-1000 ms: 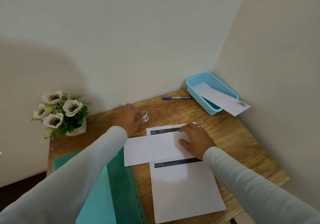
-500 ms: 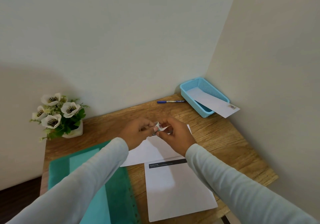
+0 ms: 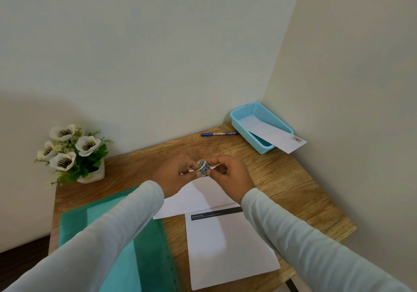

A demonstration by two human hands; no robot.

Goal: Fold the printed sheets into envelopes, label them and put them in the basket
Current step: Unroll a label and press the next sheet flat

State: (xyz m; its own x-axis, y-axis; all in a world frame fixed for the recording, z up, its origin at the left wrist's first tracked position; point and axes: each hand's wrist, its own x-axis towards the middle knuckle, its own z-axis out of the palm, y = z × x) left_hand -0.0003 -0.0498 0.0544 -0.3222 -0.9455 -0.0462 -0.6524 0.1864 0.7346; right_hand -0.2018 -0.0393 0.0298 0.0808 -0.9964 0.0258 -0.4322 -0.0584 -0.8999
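Cannot read the tiny print in the black header bar of the white printed sheet (image 3: 228, 246). Cannot make out the motif on the small teal sticker roll (image 3: 202, 167), half covered by fingertips of the left hand (image 3: 173, 176) and right hand (image 3: 232, 178). Loses the teal plastic folder (image 3: 146, 258) past the bottom edge.

Wooden table (image 3: 293, 185) bears sheets (image 3: 225, 246), folder (image 3: 144, 258), basket (image 3: 252, 140), pen (image 3: 217, 134), plant (image 3: 74, 154).

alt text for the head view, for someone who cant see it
The left hand and right hand pinch a small patterned tape roll above a white envelope on a wooden table, a printed sheet just nearer. A blue basket at the far right corner holds a second envelope, a blue pen beside it.
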